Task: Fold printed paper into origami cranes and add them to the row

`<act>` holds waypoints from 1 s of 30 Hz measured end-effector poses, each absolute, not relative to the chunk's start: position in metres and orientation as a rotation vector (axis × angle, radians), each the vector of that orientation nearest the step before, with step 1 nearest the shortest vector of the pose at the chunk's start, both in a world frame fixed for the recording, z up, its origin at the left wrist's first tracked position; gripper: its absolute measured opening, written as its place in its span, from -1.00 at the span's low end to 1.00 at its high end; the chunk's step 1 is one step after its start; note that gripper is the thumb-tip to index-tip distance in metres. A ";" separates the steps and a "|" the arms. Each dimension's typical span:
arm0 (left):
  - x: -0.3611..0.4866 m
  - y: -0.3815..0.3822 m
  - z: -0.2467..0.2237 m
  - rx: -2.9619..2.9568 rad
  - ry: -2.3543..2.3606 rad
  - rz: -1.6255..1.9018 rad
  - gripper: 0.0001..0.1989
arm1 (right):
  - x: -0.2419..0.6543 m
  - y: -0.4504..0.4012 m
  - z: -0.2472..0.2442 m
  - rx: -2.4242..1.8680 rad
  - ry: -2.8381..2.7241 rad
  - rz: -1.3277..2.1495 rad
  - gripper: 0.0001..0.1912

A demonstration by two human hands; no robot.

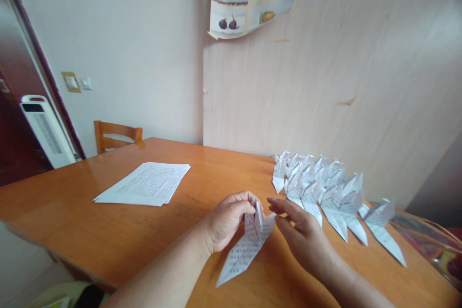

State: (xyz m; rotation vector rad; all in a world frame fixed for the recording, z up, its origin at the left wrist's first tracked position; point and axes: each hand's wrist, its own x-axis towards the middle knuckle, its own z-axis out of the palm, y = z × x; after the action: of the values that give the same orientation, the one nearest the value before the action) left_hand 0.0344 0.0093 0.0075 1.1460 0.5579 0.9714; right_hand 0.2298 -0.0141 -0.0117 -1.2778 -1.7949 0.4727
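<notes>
A folded figure of printed paper (pixel 247 250) is held low over the wooden table (pixel 209 168), its long pointed end toward me. My left hand (pixel 231 219) pinches its upright folded part between thumb and fingers. My right hand (pixel 298 228) is beside the figure's right tip, thumb and fingers apart; whether a fingertip touches the paper is hard to tell. Several finished-looking folded paper figures (pixel 310 187) stand in rows at the right back of the table.
A stack of printed sheets (pixel 144 184) lies at the left of the table. Behind its far edge stands a wooden chair (pixel 117 131). Clear plastic wrapping (pixel 429 240) is at the right edge. A fruit poster (pixel 254 0) hangs on the wall.
</notes>
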 end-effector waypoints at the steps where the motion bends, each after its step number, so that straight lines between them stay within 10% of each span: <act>1: 0.034 0.009 0.008 1.155 0.551 0.960 -0.90 | 0.230 -0.014 -0.011 -1.265 -1.862 0.480 -0.59; 30: 0.035 0.018 -0.012 1.841 1.098 0.951 -0.73 | 0.228 -0.008 -0.027 -1.739 -1.985 0.443 -0.70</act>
State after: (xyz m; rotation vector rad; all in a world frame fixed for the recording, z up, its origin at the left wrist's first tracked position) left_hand 0.0353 0.0184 -0.0119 1.8406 1.0978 0.9511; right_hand 0.2277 -0.0084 -0.0272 -1.7393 -1.9853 0.4427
